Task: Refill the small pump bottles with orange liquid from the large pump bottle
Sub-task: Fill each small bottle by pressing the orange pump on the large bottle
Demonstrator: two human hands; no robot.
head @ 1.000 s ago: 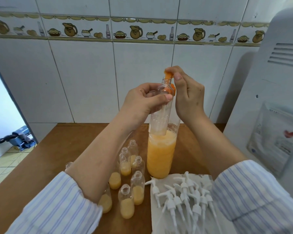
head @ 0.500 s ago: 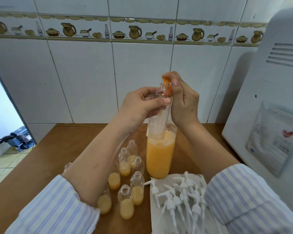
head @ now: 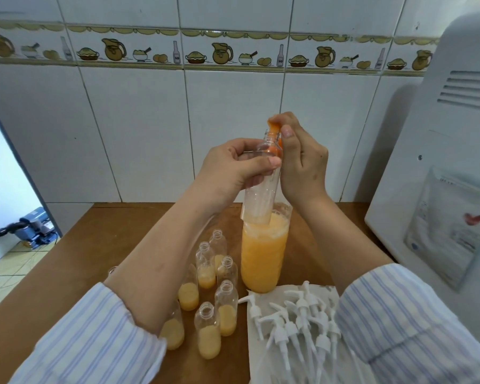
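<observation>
— What's she got up there in the middle of the frame?

— The left hand [head: 233, 164] grips a small clear bottle [head: 261, 178] around its upper body, fingers curled round it and thumb across the front. It's held nearly upright, its base just above the open mouth of the large bottle [head: 263, 253].

— And the other hand?

— The right hand [head: 302, 162] has its fingertips pinched on an orange nozzle [head: 273, 127] that sits at the small bottle's neck (how the nozzle joins the big bottle, I cannot tell).

— Where's the big one standing?

— On the wooden bench [head: 94, 239], centre of the frame, filled most of the way with orange liquid. Just left of it, lower centre, stands a cluster of small open bottles [head: 214, 309], each partly filled with the same orange.

— Those white things?

— Pump heads [head: 297, 320], heaped on a white paper towel [head: 266, 356] at lower right, just beside the big bottle's base.
</observation>
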